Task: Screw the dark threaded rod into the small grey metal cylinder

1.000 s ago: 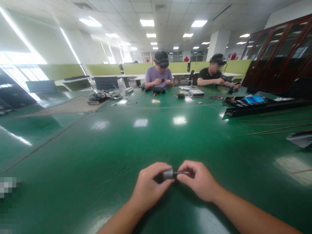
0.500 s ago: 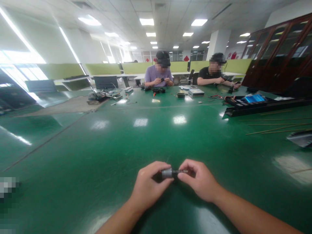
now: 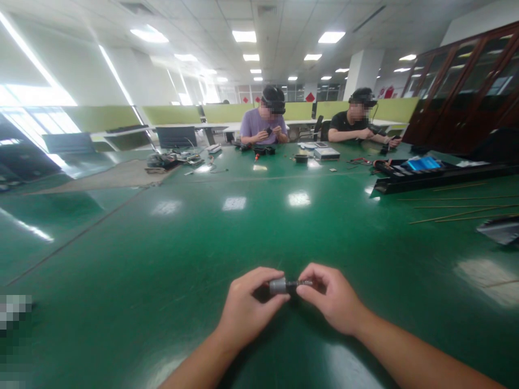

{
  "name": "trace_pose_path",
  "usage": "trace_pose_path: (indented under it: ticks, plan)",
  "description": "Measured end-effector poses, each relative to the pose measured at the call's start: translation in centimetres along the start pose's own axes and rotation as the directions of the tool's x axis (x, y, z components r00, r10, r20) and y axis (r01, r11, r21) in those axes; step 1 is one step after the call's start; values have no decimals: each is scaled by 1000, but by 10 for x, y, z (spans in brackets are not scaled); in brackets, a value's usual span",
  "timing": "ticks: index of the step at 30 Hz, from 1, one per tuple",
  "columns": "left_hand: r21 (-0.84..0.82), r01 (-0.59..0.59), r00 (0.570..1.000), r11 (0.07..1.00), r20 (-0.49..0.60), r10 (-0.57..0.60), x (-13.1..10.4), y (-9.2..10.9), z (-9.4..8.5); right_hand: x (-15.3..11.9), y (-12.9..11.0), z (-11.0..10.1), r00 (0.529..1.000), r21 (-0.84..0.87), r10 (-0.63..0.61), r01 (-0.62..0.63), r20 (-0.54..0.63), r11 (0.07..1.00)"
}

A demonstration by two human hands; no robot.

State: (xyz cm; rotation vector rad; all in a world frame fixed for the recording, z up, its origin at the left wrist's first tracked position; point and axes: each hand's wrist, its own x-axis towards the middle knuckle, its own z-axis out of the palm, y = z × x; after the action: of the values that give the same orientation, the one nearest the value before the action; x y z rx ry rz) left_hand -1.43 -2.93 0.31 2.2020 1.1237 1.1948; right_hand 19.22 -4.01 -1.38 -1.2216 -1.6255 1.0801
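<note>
Between thumb and fingers, my left hand (image 3: 251, 305) grips a small grey metal cylinder (image 3: 278, 286) lying sideways just above the green table (image 3: 194, 243). A thin dark shaft (image 3: 300, 283) sticks out of the cylinder's right end. My right hand (image 3: 334, 300) pinches that shaft near its middle, and the shaft's tip shows beside the fingers. The two hands face each other with a short gap between them.
Across the table sit two people, one in a purple shirt (image 3: 253, 125), one in black (image 3: 339, 123). Electronic parts (image 3: 172, 158) lie at the far left. A black tray (image 3: 446, 172) and thin rods (image 3: 466, 215) are on the right.
My hands and the part have barely moved; the right fingers have shifted very slightly on the shaft. Across the table, the person in purple has raised their hands a little.
</note>
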Motion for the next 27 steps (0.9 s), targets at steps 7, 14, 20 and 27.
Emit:
trace_pose_path:
  ticks: [7,14,20,27]
  plan:
    - [-4,1,1000,1000,-5,-1,-1,0,0,1,2,0,1000,15,2,-2,2,1000]
    - [1,-11,1000,1000,-3,11,-1,0,-1,1,2,1,1000,15,6,-6,-3,1000]
    - [-5,-6,1000,1000,-10,5,-2,0,0,0,0,1,1000,11,18,-18,-5,1000]
    - [-15,3,1000,1000,-6,-3,-1,-1,0,1,-2,1,1000,20,22,-22,-11,1000]
